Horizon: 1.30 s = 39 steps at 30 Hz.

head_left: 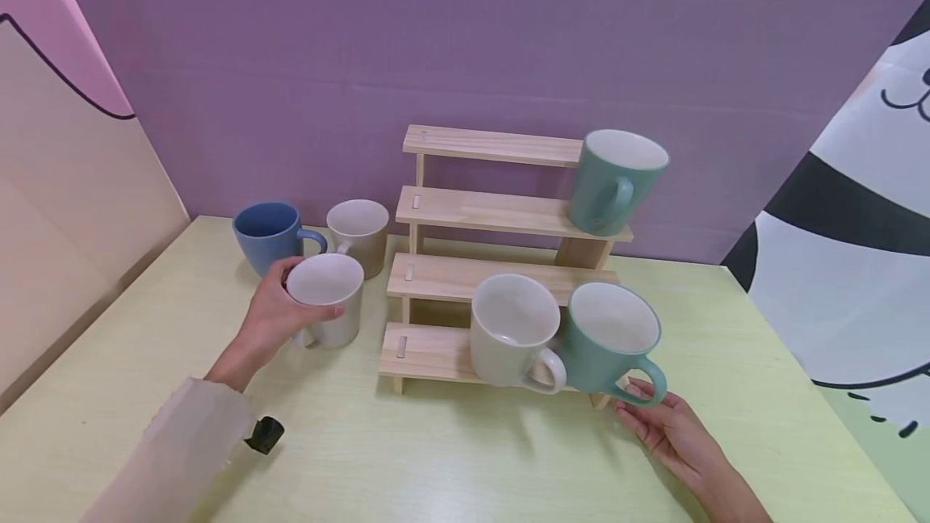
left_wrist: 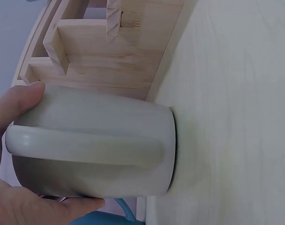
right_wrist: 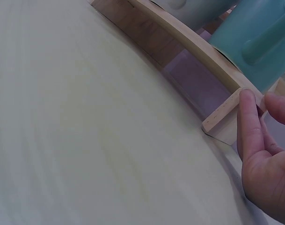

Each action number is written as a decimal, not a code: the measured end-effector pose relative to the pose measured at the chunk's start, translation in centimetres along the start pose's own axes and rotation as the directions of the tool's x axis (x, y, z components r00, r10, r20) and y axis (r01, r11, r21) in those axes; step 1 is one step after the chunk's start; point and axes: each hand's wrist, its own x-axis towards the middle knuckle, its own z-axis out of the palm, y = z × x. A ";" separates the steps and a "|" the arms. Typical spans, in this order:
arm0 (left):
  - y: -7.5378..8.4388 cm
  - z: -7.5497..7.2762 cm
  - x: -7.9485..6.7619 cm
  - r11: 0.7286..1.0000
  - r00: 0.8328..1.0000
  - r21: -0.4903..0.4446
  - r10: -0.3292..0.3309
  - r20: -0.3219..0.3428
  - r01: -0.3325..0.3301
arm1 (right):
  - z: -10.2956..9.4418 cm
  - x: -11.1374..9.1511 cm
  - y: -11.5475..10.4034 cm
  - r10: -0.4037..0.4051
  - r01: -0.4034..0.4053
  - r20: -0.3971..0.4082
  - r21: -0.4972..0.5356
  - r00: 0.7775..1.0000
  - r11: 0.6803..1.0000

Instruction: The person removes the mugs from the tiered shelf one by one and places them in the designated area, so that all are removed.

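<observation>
My left hand (head_left: pixel 272 313) grips a white mug (head_left: pixel 330 305) around its sides, thumb toward the front. In the left wrist view the mug's handle (left_wrist: pixel 86 147) faces the camera and its base is right at the tabletop. On the right, my right hand (head_left: pixel 672 434) pinches the lower right end of a four-step wooden rack (head_left: pixel 436 349), thumb over the shelf end and straight fingers (right_wrist: pixel 249 124) along the leg. Just above it, a green mug (head_left: pixel 603 353) stands on the lowest step beside another white mug (head_left: pixel 508 337).
A second green mug (head_left: pixel 613 192) is at the right end of an upper step. Behind my left hand stand a blue mug (head_left: pixel 269 236) and a third white mug (head_left: pixel 363 236). A purple panel (head_left: pixel 479 39) rises behind the pale tabletop (head_left: pixel 436 458).
</observation>
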 end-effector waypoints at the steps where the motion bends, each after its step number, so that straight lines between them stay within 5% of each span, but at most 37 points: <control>1: -0.1 0.0 0.0 1.000 1.000 -0.002 0.001 0.000 -0.001 | 0.0 0.0 0.0 0.002 -0.002 -0.003 0.001 1.000 1.000; 22: 0.1 -0.3 -0.1 1.000 0.997 0.004 0.009 0.082 -0.010 | -0.2 0.1 0.1 -0.011 0.011 0.022 0.006 1.000 1.000; 39: 5.2 -0.6 1.1 0.987 0.998 0.158 0.027 0.061 -0.036 | -0.1 0.0 0.0 -0.007 0.006 -0.016 -0.026 1.000 1.000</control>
